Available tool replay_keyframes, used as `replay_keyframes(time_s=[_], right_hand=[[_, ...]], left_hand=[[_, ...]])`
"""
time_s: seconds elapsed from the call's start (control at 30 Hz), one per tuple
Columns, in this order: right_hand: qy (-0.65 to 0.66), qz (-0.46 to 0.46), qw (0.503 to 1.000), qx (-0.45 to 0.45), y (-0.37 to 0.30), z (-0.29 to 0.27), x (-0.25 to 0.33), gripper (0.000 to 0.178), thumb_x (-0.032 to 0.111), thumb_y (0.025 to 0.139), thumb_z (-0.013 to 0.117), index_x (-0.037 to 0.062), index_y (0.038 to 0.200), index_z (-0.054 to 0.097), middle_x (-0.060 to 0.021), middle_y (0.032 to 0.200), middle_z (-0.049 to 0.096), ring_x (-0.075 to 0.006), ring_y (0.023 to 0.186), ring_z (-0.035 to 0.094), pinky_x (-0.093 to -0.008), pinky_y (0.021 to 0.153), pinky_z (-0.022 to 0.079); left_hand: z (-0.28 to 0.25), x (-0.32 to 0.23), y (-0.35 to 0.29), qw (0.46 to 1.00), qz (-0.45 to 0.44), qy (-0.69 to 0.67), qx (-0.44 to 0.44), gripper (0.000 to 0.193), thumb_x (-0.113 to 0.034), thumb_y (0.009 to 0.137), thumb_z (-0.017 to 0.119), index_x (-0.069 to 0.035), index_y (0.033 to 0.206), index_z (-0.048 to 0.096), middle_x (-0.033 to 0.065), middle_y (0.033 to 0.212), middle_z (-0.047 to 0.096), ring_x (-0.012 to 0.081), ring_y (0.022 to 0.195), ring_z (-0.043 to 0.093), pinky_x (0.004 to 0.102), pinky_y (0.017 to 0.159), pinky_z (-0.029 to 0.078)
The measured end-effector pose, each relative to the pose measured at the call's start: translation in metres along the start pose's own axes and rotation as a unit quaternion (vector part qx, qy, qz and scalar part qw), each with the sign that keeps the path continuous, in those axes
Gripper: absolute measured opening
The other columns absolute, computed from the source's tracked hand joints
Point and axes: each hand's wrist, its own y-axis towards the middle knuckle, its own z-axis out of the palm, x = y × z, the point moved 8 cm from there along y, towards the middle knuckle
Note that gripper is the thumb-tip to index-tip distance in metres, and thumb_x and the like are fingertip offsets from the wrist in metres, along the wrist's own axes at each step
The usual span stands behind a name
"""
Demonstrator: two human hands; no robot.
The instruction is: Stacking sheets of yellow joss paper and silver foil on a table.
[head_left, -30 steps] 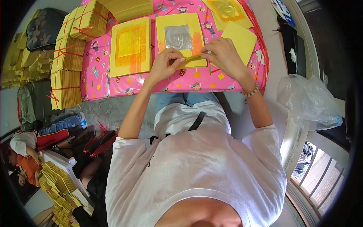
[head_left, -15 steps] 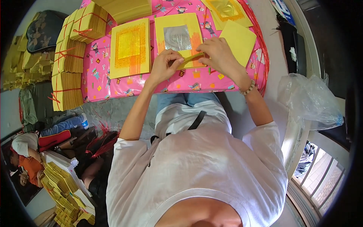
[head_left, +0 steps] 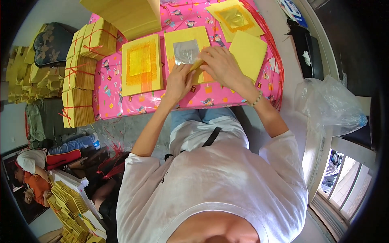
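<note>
My left hand (head_left: pixel 179 84) and my right hand (head_left: pixel 223 68) come together over the lower half of a yellow joss paper stack (head_left: pixel 199 35) with a silver foil square (head_left: pixel 186 52) and orange print. Between their closed fingers is a narrow rolled or folded piece of yellow paper (head_left: pixel 197 64), held at a slant. The fingers hide part of it. To the left lies a thicker stack of yellow joss paper with a gold foil square (head_left: pixel 140 60) in an orange border. Just right of my right hand is a plain yellow paper stack (head_left: pixel 248 54).
Bundles tied with red string (head_left: pixel 79 73) line the left edge of the pink patterned table (head_left: pixel 111 106). A tall yellow stack (head_left: pixel 129 18) stands at the back. More foil papers (head_left: pixel 237 20) and red strings (head_left: pixel 278 65) lie right. At lower left, a person (head_left: pixel 34 174) sits near more bundles.
Both hands have drawn closer together over the silver foil sheet. The rolled yellow paper now slants more steeply and shows less between the fingers. The whole view has shifted slightly.
</note>
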Motion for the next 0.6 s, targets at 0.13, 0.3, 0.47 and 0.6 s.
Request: replay_keyframes(time_s=[0.13, 0.3, 0.47, 0.6], right_hand=[[0.176, 0.111, 0.967, -0.150, -0.006, -0.025, -0.005, 0.060, 0.017, 0.078, 0.068, 0.0056, 0.130, 0.039, -0.0159, 0.123, 0.045, -0.0294, 0.110, 0.049, -0.0390, 0.090, 0.042], [0.474, 0.228, 0.843, -0.112, -0.009, 0.018, -0.019, 0.077, 0.025, 0.079, 0.071, -0.0036, 0.135, 0.026, -0.0221, 0.130, 0.035, -0.0347, 0.124, 0.037, -0.0437, 0.101, 0.036], [0.541, 0.130, 0.821, -0.129, 0.004, 0.010, -0.009, 0.089, 0.022, 0.075, 0.076, -0.0031, 0.138, 0.019, -0.0195, 0.140, 0.028, -0.0288, 0.126, 0.038, -0.0389, 0.101, 0.038], [0.654, 0.104, 0.746, -0.065, -0.001, 0.014, 0.010, 0.084, 0.019, 0.073, 0.077, -0.0022, 0.136, 0.025, -0.0169, 0.135, 0.039, -0.0259, 0.121, 0.044, -0.0377, 0.100, 0.039]], left_hand=[[-0.023, 0.020, 0.002, 0.993, -0.092, -0.026, -0.073, 0.013, -0.010, 0.087, 0.054, -0.001, 0.095, 0.058, 0.0160, 0.072, 0.052, 0.0317, 0.070, 0.053, 0.0397, 0.061, 0.042], [-0.063, 0.018, 0.002, 0.971, -0.091, -0.129, -0.182, 0.012, -0.009, 0.090, 0.050, 0.000, 0.096, 0.056, 0.0159, 0.072, 0.053, 0.0278, 0.066, 0.053, 0.0355, 0.058, 0.041], [-0.078, -0.021, -0.001, 0.924, -0.127, -0.350, -0.083, 0.021, -0.012, 0.095, 0.046, 0.001, 0.109, 0.055, 0.0041, 0.089, 0.061, 0.0074, 0.082, 0.053, 0.0233, 0.069, 0.043], [-0.069, -0.014, -0.007, 0.878, -0.169, -0.447, -0.029, 0.024, -0.014, 0.095, 0.047, 0.002, 0.113, 0.054, 0.0012, 0.093, 0.061, 0.0069, 0.084, 0.052, 0.0218, 0.073, 0.043]])
